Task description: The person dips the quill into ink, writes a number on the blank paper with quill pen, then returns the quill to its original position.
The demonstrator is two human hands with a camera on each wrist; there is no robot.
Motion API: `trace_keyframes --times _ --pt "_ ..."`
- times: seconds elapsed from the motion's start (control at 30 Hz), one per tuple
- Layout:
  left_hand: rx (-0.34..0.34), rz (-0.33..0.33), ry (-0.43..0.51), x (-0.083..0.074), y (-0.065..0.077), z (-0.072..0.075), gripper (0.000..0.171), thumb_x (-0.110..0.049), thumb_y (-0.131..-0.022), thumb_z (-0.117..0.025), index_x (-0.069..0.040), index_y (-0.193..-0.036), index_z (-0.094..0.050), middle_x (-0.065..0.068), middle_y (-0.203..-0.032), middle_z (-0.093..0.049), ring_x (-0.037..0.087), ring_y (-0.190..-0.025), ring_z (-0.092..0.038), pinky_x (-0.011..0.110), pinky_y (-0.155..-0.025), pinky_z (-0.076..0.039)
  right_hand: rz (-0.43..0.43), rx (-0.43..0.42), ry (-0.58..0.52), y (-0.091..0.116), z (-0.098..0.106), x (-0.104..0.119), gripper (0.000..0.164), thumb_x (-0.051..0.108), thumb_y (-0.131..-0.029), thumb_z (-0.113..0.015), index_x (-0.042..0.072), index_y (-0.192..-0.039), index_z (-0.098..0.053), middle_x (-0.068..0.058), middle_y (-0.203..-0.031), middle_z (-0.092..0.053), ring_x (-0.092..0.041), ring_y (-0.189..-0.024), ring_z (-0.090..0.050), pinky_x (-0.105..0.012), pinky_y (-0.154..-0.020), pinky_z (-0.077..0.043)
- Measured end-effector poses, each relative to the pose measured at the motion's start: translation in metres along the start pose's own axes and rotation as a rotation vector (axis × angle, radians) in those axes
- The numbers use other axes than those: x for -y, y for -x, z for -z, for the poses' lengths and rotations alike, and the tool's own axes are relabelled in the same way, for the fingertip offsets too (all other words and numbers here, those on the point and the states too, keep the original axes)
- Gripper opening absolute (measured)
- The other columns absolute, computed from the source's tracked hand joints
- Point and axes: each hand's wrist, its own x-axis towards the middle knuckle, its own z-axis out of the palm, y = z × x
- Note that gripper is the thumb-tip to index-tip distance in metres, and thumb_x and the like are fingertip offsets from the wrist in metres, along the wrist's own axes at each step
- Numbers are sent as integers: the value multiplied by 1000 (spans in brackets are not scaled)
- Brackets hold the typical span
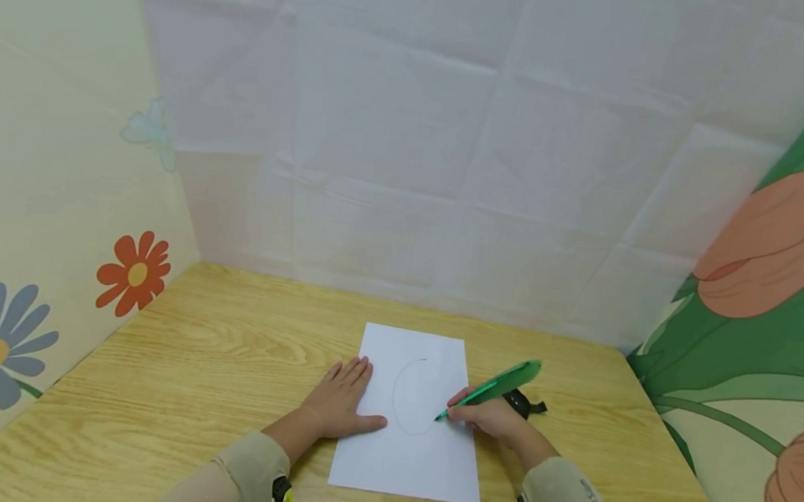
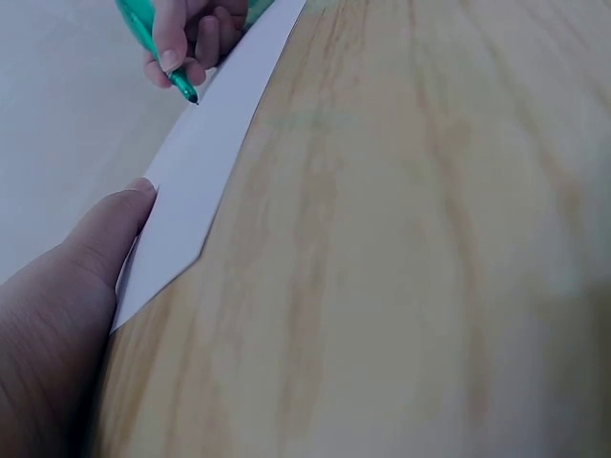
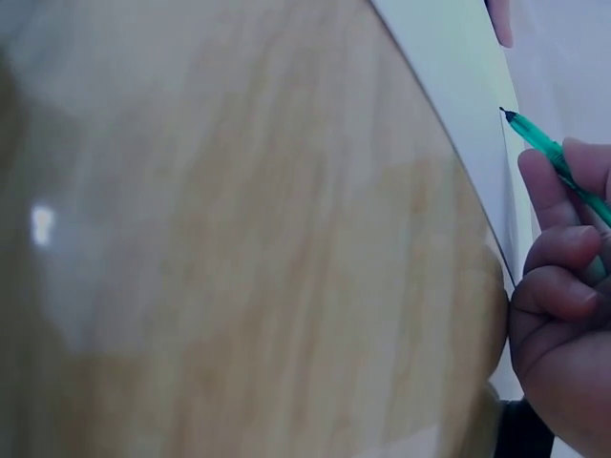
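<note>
A white sheet of paper (image 1: pixel 404 463) lies on the wooden table, bearing a thin curved line like an oval left unjoined at its right side. My left hand (image 1: pixel 339 403) rests with spread fingers on the sheet's left edge, the thumb lying on the paper. In my right hand (image 1: pixel 492 416) a green feather-topped pen (image 1: pixel 504 381) is pinched near its lower end, tilted, its dark tip at the lower right end of the line. The left wrist view shows the pen (image 2: pixel 181 81) over the paper; in the right wrist view the right hand (image 3: pixel 568 286) has its other fingers curled beneath.
The wooden table (image 1: pixel 233 348) spreads out around the sheet. A small black object (image 1: pixel 520 403) lies just behind the right hand. White cloth (image 1: pixel 393 167) hangs at the back, with flower-printed panels at left and right (image 1: pixel 757 376).
</note>
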Motion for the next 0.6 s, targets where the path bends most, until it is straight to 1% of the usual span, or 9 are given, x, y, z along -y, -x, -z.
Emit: trace_keyframes --times 0.3,0.43,0.6 --pt "-12 -6 4 2 0 -2 107 -75 -83 -51 1 -154 -25 15 -163 -19 30 -153 -15 51 -124 -10 -21 -28 10 -3 0 1 25 21 -85 -76 5 -103 -70 8 -68 -55 -11 -61 -42 -22 -60 -38" --pt "-10 -5 1 2 0 -2 107 -75 -84 -51 1 -154 -25 15 -163 -20 30 -153 -15 51 -124 -10 -23 -26 16 -4 0 1 26 22 -85 -75 5 -104 -69 7 -66 -52 -11 -61 -41 -23 -61 -38" --pt "-1 -6 5 1 1 0 108 -77 -83 -50 1 -154 -24 16 -163 -19 30 -153 -15 51 -124 -10 -27 -43 28 -4 -1 1 26 23 -86 -75 6 -104 -69 5 -64 -49 -12 -61 -41 -24 -61 -38"
